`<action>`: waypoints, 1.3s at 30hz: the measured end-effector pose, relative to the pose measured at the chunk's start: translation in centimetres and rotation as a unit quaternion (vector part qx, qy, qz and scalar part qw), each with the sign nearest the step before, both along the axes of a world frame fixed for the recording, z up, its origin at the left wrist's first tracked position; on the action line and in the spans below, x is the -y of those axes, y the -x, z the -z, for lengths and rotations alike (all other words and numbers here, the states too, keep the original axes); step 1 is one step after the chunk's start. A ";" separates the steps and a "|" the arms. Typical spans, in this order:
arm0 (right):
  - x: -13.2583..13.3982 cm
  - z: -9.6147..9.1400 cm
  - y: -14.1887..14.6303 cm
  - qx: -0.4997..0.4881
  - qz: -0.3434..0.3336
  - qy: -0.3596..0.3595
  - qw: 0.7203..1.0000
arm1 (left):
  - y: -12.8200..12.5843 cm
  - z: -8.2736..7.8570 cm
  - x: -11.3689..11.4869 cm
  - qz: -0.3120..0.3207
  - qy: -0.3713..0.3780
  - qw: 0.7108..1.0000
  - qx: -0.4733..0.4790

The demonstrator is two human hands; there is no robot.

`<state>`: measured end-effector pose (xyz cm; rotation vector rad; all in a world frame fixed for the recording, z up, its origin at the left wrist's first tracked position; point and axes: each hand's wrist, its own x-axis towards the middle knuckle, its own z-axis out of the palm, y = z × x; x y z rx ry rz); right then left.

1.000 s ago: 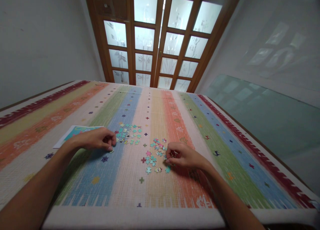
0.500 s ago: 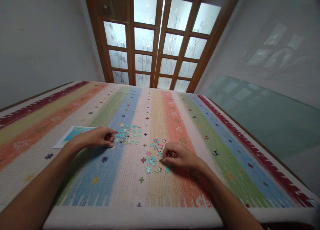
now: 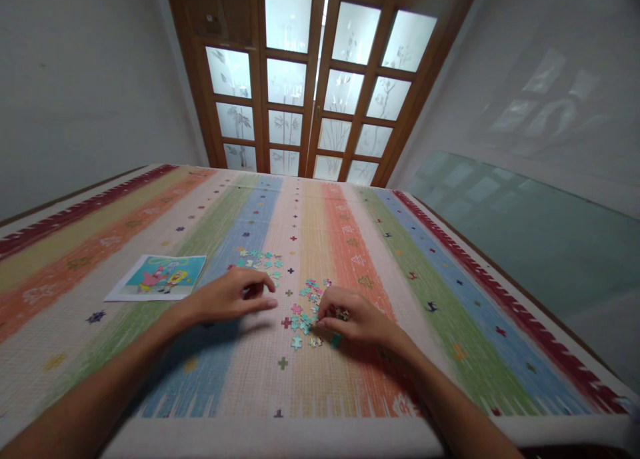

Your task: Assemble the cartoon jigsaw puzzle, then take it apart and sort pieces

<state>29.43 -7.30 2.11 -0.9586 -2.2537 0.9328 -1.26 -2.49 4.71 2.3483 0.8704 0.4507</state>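
My left hand (image 3: 235, 296) hovers over the cloth just right of the picture card, thumb and fingers apart, with nothing seen between them. Behind it lies a group of jigsaw puzzle pieces (image 3: 267, 262), mostly teal, partly covered by the hand. My right hand (image 3: 350, 316) is at the right-hand group of puzzle pieces (image 3: 301, 323), which are teal, pink and multicoloured. Its thumb and forefinger are pinched together at the pieces; whatever is between the tips is hidden. A few pieces show under its curled fingers.
A picture card (image 3: 170, 274) with a pink and a yellow cartoon figure lies at the left. The striped tablecloth (image 3: 260, 379) covers the table. A pale green glass panel (image 3: 525, 212) leans along the right wall, and wooden glazed doors (image 3: 313, 112) stand beyond the table.
My left hand has moved right from the left group toward the right one, its fingers opening and uncovering the picture card. The right hand has shifted slightly left among the pieces.
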 end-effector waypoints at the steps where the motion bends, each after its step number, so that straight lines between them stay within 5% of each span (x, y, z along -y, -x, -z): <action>1: 0.2 0.0 0.2 -0.011 -0.004 -0.010 1.000 | -1.1 0.5 0.8 0.020 -0.004 1.000 0.017; 8: 0.9 0.6 1.3 -0.028 -0.032 -0.013 0.999 | -4.7 3.1 4.0 0.103 -0.027 0.991 0.082; 21: 1.4 1.3 1.9 -0.027 -0.072 -0.041 0.996 | -4.6 3.0 3.9 0.094 0.014 0.993 0.066; 26: 0.9 -0.1 0.5 0.019 -0.051 -0.018 0.998 | -2.2 1.3 1.9 0.089 -0.036 0.995 -0.004; 31: -0.4 -0.9 -2.2 0.112 -0.057 0.024 0.992 | 2.1 -0.8 -1.1 0.018 -0.072 0.992 -0.100; 39: -1.0 -0.4 -3.2 0.157 -0.053 0.064 0.984 | 4.8 -0.9 -2.4 -0.018 -0.048 0.978 -0.204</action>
